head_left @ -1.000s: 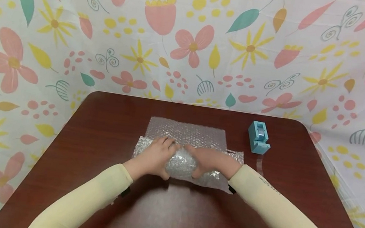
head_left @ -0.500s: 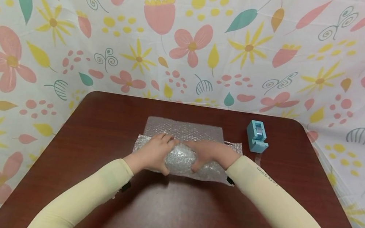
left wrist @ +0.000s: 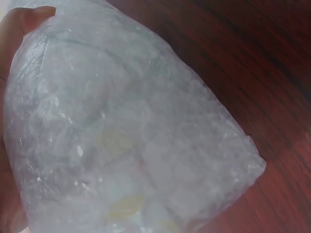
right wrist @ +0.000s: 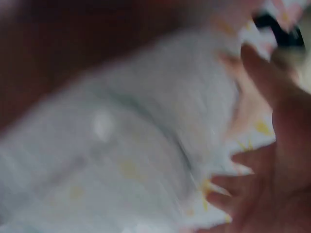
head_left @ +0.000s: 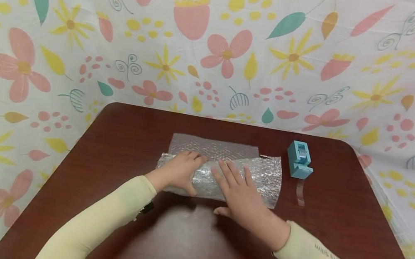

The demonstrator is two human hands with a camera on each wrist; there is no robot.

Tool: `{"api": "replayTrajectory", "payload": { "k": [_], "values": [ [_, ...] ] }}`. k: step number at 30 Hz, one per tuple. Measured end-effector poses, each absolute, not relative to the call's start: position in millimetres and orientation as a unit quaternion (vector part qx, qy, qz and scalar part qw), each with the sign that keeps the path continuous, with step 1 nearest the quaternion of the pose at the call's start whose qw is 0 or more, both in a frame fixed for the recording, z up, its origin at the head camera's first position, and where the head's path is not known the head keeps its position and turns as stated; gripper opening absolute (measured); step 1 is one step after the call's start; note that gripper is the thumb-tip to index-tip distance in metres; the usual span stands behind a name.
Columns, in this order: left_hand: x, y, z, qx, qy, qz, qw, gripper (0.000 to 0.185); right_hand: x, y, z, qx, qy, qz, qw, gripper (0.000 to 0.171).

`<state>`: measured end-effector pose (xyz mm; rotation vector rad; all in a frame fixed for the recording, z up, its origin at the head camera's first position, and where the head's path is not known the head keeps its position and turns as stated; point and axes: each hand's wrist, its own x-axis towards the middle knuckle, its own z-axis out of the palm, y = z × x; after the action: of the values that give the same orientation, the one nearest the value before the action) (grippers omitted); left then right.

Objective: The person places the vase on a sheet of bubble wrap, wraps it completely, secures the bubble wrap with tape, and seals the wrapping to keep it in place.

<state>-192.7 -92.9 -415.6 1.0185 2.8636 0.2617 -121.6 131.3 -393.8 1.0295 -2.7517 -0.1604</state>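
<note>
A roll of clear bubble wrap (head_left: 204, 183) lies crosswise at the middle of the table, its loose end flaring out at the right. My left hand (head_left: 180, 170) grips the roll's left part, thumb at the near side and fingers over the top. In the left wrist view, the bubble wrap (left wrist: 131, 111) bulges, with a faint curved line and yellowish patches showing through. My right hand (head_left: 244, 197) is spread with straight fingers, the fingertips at the roll's top right. The right wrist view is blurred; there the right hand (right wrist: 267, 179) has its fingers extended beside the wrap.
A flat part of the bubble wrap (head_left: 217, 146) extends behind the roll. At the right stands a light blue tape dispenser (head_left: 299, 161), and a strip of clear tape (head_left: 300, 193) lies just in front of it. A flower-printed cloth (head_left: 212, 84) hangs behind the dark red-brown table (head_left: 128, 134).
My right hand has let go of the roll, pulled back toward the near right and spread its fingers. The roll's right end now shows more. My left hand keeps its grip.
</note>
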Motion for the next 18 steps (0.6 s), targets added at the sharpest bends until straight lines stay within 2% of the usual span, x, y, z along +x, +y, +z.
{"api": "replayTrajectory", "payload": {
  "k": [4, 8, 14, 18],
  "values": [
    [-194, -88, -415, 0.338, 0.936, 0.086, 0.052, 0.106, -111, 139, -430, 0.329, -0.913, -0.126, 0.205, 0.115],
    [-194, -88, -414, 0.333, 0.938, 0.079, 0.059, 0.106, -117, 141, -452, 0.313, -0.897, -0.166, 0.262, 0.122],
    [-193, -87, -413, 0.348, 0.934, 0.063, 0.049, 0.105, -131, 135, -449, 0.302, -0.896, -0.184, 0.27, 0.122],
    [-194, -85, -412, 0.35, 0.934, 0.055, 0.046, 0.106, -142, 136, -440, 0.32, -0.907, -0.164, 0.22, 0.122]
  ]
}}
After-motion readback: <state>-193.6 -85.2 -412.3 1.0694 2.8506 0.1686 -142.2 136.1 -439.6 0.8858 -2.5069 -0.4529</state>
